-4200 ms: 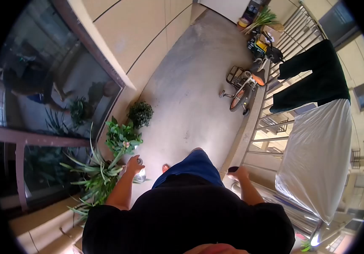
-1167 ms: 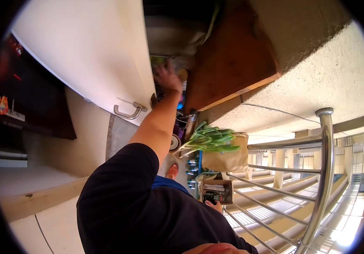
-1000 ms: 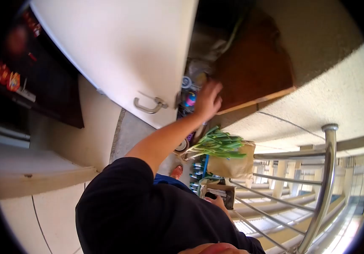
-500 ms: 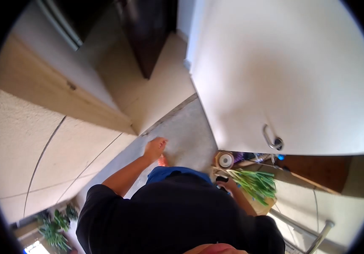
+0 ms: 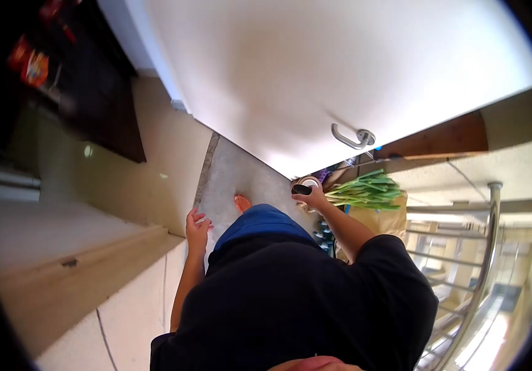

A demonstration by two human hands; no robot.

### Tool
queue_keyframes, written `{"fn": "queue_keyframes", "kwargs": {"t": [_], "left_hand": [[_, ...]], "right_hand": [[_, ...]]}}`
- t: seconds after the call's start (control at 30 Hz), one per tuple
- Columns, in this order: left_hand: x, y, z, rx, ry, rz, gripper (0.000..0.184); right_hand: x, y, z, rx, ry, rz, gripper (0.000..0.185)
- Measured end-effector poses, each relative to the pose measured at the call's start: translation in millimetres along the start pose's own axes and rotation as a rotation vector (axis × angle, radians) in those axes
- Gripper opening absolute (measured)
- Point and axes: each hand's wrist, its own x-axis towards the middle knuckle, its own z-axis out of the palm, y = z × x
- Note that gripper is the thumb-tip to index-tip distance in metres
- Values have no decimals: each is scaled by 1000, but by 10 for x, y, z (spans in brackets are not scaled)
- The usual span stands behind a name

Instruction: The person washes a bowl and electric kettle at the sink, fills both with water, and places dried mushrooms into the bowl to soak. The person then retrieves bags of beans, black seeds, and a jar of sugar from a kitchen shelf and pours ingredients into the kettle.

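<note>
My left hand [image 5: 198, 229] hangs at the left, beside the threshold, with its fingers apart and nothing in it. My right hand [image 5: 313, 198] is wrapped round a small dark object [image 5: 302, 190], whose details are too small to make out. Just beyond that hand lies a round, pale-rimmed item [image 5: 310, 181], near the lower edge of the white door [image 5: 278, 80]. Long green-leaved stalks [image 5: 368, 190] lie to the right of my right hand, on brown cardboard [image 5: 380, 222]. The door's metal handle [image 5: 353, 137] is in front of me, touched by neither hand.
A dark piece of furniture [image 5: 102, 93] with red packets [image 5: 29, 63] stands inside the doorway at the left. A brown board [image 5: 442, 137] shows behind the door. A metal railing [image 5: 483, 266] runs along the right. Bottles [image 5: 324, 235] stand below my right forearm.
My left hand has come back from the things behind the door to my left side. My right hand has moved forward with the dark object. The view has turned, shifting the door leftward since half a second ago.
</note>
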Motion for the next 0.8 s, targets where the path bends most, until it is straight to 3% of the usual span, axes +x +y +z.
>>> {"fn": "queue_keyframes", "kwargs": {"t": [0.07, 0.17, 0.2, 0.27, 0.4, 0.6, 0.7, 0.8], "left_hand": [[158, 205, 97, -52, -87, -13, 53], [294, 398, 322, -22, -288, -46, 53], [330, 469, 409, 8, -370, -51, 53], [244, 620, 718, -126, -510, -250, 52], [-287, 675, 1383, -350, -867, -658, 49], [-645, 355, 2037, -157, -703, -540, 47], [-544, 360, 2256, -100, -647, -457, 44], [-434, 434, 2519, -83, -528, -409, 42]], "right_hand": [[-122, 13, 19, 139, -30, 96, 72], [-484, -179, -99, 262, -42, 68, 78], [-587, -149, -34, 158, 115, -26, 76], [-808, -125, 103, 108, 251, -259, 80], [-1474, -587, -42, 204, 193, -551, 94], [-1657, -371, -432, 132, 113, -660, 97], [-1563, 63, -921, 244, 183, -611, 84], [-1036, 779, -1473, 306, 543, -400, 52]]}}
